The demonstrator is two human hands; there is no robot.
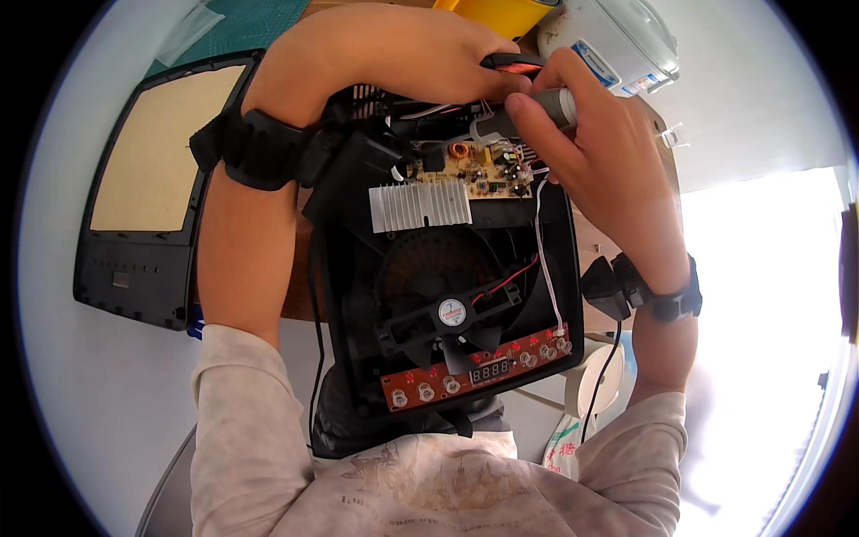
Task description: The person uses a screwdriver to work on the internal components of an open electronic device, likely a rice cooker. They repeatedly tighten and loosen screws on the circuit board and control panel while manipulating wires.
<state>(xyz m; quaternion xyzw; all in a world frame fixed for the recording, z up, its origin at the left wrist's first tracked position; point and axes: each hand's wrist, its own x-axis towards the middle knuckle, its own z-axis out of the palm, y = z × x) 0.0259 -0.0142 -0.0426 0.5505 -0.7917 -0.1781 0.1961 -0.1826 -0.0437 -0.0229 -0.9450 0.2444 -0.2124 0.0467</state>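
Note:
An opened black appliance housing [573, 304], which looks like an induction cooker base, lies in front of me. It holds a tan circuit board [488, 183], a finned silver heat sink [420, 208], a black cooling fan [452, 315] and a reddish display board [420, 380]. At its far edge, my left hand [497, 76] is closed on a black-and-red handled tool [519, 64], whose working end is hidden. My right hand [591, 125] grips a grey cylindrical tool [546, 109] slanted above the board's far right. Both hands nearly touch. Thin wires run beneath them.
A black cover panel with a tan sheet [148, 161] leans at the left. Beyond are a green cutting mat [237, 36], a yellow container [501, 13] and a white lidded appliance [608, 40]. A white cable [540, 233] spans the housing's right side. A small screw [597, 248] lies right.

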